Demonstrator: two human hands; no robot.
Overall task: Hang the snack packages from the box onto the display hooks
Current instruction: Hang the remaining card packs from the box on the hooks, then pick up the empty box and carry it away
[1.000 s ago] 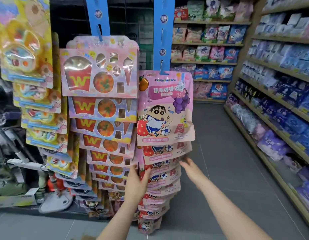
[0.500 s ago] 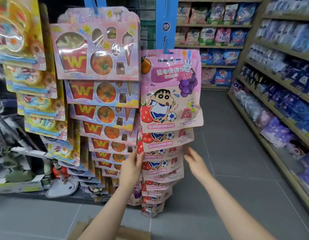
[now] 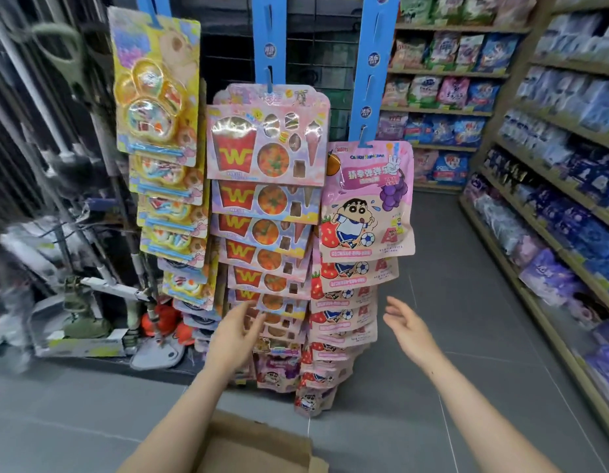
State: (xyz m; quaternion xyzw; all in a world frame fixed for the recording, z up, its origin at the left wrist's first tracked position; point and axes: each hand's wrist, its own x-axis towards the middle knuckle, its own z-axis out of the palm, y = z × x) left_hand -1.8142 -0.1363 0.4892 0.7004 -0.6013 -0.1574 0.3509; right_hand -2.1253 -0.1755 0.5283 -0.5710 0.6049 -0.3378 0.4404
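Three blue hanging strips carry snack packs. The right strip (image 3: 374, 66) holds a column of pink cartoon pouches (image 3: 367, 203), overlapping down to near the floor. The middle strip bears pink fries-and-pizza candy cards (image 3: 267, 145), the left one yellow paw-shaped candy cards (image 3: 156, 93). My left hand (image 3: 236, 331) is open, fingers spread, just in front of the lower candy cards. My right hand (image 3: 407, 324) is open too, held in the air right of the lower pink pouches, apart from them. A cardboard box (image 3: 262, 445) lies on the floor below my arms; I cannot see its inside.
Shelves of packaged goods (image 3: 565, 186) run along the right side and the back wall. Grey tiled floor forms an aisle between them. At the left stand mop poles and cleaning gear (image 3: 101, 302) against a dark grille.
Both hands have come off the lower pink pouches and drawn back, now empty. The view has shifted left and down, bringing the box and the yellow cards into sight.
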